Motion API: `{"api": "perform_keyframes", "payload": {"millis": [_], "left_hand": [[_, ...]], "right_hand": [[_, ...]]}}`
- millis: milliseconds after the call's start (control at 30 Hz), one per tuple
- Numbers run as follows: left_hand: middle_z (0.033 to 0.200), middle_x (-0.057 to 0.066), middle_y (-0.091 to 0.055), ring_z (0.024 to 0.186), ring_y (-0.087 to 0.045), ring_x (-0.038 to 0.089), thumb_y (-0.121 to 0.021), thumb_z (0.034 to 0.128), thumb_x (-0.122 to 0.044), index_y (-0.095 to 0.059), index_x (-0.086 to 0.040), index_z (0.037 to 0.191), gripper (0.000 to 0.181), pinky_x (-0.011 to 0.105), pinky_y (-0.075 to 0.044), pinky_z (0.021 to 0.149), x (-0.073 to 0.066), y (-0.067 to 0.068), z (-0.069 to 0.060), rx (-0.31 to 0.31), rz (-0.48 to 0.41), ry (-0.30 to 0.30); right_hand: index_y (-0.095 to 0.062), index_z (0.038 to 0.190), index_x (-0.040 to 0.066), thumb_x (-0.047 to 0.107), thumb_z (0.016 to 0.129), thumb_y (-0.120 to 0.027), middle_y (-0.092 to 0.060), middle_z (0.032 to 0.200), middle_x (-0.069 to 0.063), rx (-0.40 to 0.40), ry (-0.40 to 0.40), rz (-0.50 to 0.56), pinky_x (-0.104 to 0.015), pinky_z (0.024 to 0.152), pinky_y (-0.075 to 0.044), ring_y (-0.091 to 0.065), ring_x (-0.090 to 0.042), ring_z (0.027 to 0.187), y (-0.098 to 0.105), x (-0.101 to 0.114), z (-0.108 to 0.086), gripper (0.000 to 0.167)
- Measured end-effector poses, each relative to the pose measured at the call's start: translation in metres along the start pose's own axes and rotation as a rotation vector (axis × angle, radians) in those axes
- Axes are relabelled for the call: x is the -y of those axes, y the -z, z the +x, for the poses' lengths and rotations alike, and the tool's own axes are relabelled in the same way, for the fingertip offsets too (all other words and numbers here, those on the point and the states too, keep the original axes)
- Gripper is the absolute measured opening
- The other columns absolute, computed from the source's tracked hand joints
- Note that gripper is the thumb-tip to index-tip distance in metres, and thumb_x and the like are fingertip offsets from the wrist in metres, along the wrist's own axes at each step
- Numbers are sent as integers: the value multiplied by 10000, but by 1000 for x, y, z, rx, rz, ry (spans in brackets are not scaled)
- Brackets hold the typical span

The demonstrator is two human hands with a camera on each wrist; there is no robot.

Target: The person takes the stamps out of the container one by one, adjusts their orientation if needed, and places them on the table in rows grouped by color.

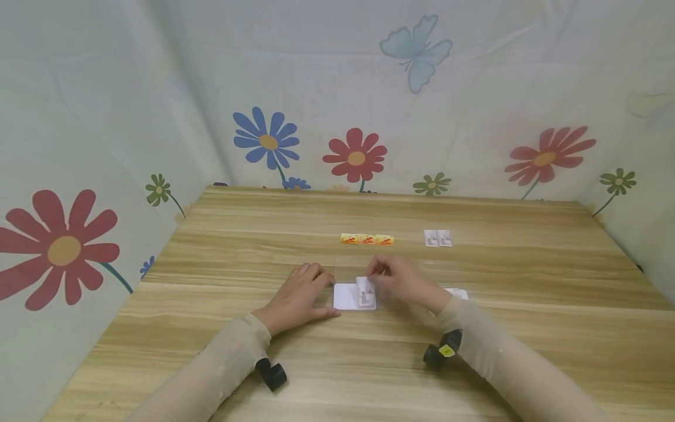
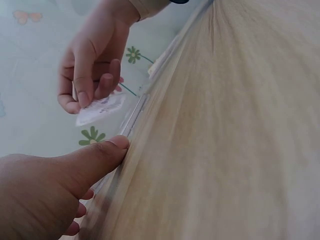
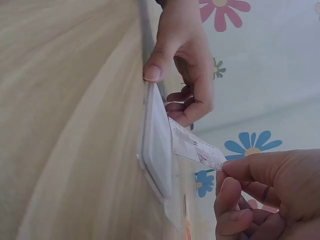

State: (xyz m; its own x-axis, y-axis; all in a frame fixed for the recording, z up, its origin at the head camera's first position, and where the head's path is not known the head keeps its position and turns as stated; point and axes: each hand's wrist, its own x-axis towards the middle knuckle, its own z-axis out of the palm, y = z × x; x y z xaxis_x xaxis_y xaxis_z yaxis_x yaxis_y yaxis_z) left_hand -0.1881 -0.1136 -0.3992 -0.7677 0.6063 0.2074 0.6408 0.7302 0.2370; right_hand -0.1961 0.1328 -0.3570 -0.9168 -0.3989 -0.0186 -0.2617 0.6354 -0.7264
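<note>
A white rounded card or flat box (image 1: 345, 297) lies on the table; its slim edge shows in the right wrist view (image 3: 159, 145). My left hand (image 1: 297, 297) rests at its left side, thumb at the near corner and fingers at the far one, not curled round it. My right hand (image 1: 406, 281) pinches a small printed packet (image 1: 365, 293) between thumb and finger. In the right wrist view the packet (image 3: 197, 147) slants up from the white piece to the fingertips of my right hand (image 3: 255, 200).
Three yellow-and-red packets (image 1: 367, 239) lie in a row farther back. Two pale printed packets (image 1: 437, 238) lie side by side at the back right. Another white piece (image 1: 457, 293) shows partly behind my right wrist. A flowered curtain (image 1: 337, 88) stands behind the table (image 1: 263, 223).
</note>
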Motion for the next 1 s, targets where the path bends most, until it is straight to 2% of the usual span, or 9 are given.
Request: {"api": "perform_keyframes", "payload": {"millis": [133, 300, 533, 700, 1000], "left_hand": [[1092, 41, -564, 1000, -496, 206, -753, 746, -525, -614, -117, 1134, 580, 389, -414, 925, 0, -1, -1, -1, 5, 0], [1100, 44, -563, 1005, -497, 210, -749, 751, -528, -612, -115, 1138, 582, 392, -413, 934, 0, 0, -2, 7, 7, 4], [1113, 46, -561, 1011, -492, 211, -737, 762, -534, -607, -114, 1146, 584, 392, -406, 933, 0, 0, -1, 13, 7, 5], [1116, 44, -562, 1008, -490, 206, -727, 768, -546, -609, -114, 1147, 587, 386, -406, 933, 1, -1, 0, 18, 6, 6], [1122, 53, -565, 1016, -495, 216, -741, 760, -534, -612, -110, 1145, 587, 397, -407, 935, -1, 1, 0, 27, 6, 19]], "right_hand": [[-641, 914, 76, 76, 908, -604, -630, 869, -59, 21, 27, 2, -255, 660, -442, -521, -145, 752, 8, -1, 2, 38], [-636, 925, 63, 71, 915, -597, -615, 879, -69, 46, 15, 33, -256, 641, -454, -520, -155, 750, 20, -2, 5, 41], [-636, 960, 74, 94, 923, -607, -619, 882, -84, 37, -54, 27, -279, 615, -473, -537, -177, 687, 38, -5, 10, 51], [-642, 973, 69, 109, 928, -609, -639, 893, -143, 9, -53, 4, -280, 596, -460, -538, -184, 660, 51, -10, 12, 69], [-620, 1036, 67, 135, 947, -587, -608, 933, -173, -4, -147, 15, -255, 568, -437, -518, -185, 690, 70, -21, 14, 117]]}}
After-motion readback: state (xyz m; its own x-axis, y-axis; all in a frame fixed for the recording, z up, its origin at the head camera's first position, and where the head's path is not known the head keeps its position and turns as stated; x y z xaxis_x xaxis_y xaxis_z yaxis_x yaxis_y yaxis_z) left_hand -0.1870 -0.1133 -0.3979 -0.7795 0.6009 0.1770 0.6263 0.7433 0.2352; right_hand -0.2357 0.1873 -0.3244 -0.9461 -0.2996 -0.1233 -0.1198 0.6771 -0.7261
